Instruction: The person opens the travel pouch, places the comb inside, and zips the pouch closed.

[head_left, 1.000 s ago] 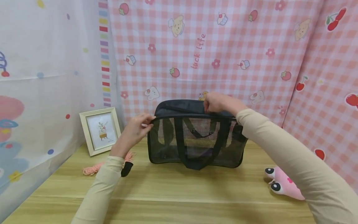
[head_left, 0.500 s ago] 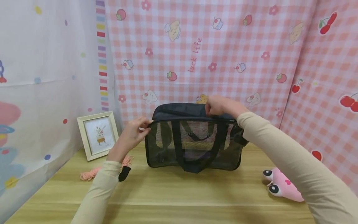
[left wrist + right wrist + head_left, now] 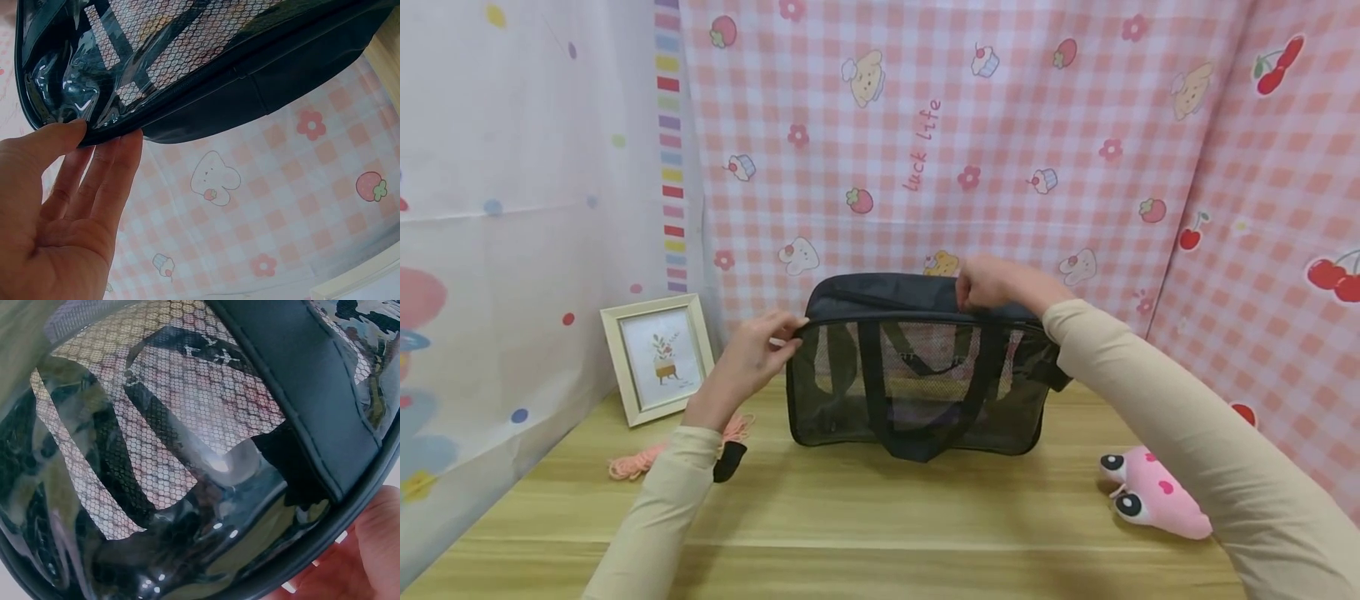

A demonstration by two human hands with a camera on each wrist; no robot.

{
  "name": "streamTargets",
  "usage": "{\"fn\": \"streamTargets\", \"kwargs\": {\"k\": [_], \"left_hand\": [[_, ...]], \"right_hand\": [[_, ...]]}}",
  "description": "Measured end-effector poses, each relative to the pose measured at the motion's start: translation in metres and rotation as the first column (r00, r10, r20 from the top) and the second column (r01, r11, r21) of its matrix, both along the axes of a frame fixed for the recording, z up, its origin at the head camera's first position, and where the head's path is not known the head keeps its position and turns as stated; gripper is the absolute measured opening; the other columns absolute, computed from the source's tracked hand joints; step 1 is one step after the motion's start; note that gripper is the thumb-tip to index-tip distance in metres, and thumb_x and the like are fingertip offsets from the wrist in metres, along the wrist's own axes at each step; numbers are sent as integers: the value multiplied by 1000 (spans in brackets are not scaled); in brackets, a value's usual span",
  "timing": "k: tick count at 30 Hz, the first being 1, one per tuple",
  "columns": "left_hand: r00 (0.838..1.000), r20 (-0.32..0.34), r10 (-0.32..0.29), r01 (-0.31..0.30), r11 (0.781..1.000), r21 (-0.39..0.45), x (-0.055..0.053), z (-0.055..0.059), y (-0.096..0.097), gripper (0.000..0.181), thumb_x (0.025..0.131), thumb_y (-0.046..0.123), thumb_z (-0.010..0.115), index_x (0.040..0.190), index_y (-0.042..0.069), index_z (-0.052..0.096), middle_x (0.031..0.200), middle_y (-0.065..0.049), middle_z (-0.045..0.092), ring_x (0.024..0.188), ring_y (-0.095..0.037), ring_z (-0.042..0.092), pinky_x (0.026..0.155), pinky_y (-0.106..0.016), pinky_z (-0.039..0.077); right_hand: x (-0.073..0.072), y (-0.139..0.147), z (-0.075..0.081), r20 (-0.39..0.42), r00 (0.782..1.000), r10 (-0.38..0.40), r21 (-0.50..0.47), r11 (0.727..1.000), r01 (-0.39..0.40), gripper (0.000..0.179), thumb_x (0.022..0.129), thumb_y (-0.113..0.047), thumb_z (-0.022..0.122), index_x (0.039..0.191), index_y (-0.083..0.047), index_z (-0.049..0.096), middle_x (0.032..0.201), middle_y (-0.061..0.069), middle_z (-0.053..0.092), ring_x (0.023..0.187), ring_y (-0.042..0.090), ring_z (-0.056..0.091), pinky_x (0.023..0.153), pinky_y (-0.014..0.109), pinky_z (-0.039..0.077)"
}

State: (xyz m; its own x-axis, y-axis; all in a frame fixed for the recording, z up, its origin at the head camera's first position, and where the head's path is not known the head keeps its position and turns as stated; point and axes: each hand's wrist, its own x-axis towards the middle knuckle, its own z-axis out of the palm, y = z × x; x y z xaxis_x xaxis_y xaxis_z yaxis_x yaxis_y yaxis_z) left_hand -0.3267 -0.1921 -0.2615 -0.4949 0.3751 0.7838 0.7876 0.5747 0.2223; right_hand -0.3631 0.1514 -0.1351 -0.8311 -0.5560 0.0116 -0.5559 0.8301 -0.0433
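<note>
A black bag [image 3: 838, 421] with see-through front, mesh back and dark strap handles stands upright on the wooden table. My left hand [image 3: 751, 354] pinches its upper left corner; in the left wrist view the thumb lies on the clear side and the fingers [image 3: 119, 169] behind the black edging. My right hand [image 3: 996, 282] is curled at the top of the bag, right of centre, along the zipper line [image 3: 880, 301]. What its fingertips grip is hidden; the right wrist view shows fingers behind the rim. Something purplish [image 3: 925, 414] shows dimly through the front.
Pink cord [image 3: 636, 462] with a black end piece [image 3: 728, 462] lies left of the bag, partly behind my left forearm. A framed picture [image 3: 658, 358] leans at the back left. A pink plush toy [image 3: 1165, 496] with big eyes lies at the right, beside my right sleeve.
My right hand has slid a little to the right along the bag's top. The left hand keeps its pinch on the corner. The head view has shifted slightly.
</note>
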Motion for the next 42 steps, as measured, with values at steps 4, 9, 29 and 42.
{"fn": "streamTargets", "kwargs": {"k": [4, 9, 29, 42], "left_hand": [[1000, 6, -1, 1, 1000, -1, 1, 1, 0, 22, 83, -7, 68, 104, 0, 66, 99, -15, 65, 81, -27, 66, 65, -35, 59], [1000, 11, -2, 2, 1000, 3, 0, 1, 2, 22, 84, -7, 67, 104, 0, 66, 99, -15, 65, 81, -27, 66, 66, -35, 59], [1000, -19, 1, -1, 1000, 4, 1, -2, 2, 24, 81, -10, 69, 103, -1, 66, 96, -15, 65, 78, -28, 66, 63, -35, 59], [1000, -7, -13, 13, 1000, 14, 1, -2, 2, 25, 81, -11, 69, 104, -1, 66, 100, -16, 65, 80, -28, 66, 65, -34, 59]], "right_hand": [[2, 5, 0, 12, 1000, 3, -1, 1000, -3, 17, 83, 6, 57, 87, 1, 73, 82, 10, 69, 70, 19, 62, 66, 33, 56], [2, 13, -1, 15, 1000, -9, 6, 1000, 9, 18, 83, 6, 57, 88, 1, 74, 83, 11, 69, 72, 20, 62, 65, 34, 56], [8, 31, -1, 25, 999, -23, 41, 999, 22, 20, 87, 4, 55, 91, -1, 74, 86, 9, 69, 67, 19, 62, 62, 33, 55], [5, 34, -1, 52, 999, -15, 11, 1000, 14, 20, 84, 7, 56, 88, 0, 74, 76, 7, 67, 61, 17, 60, 58, 29, 53]]}}
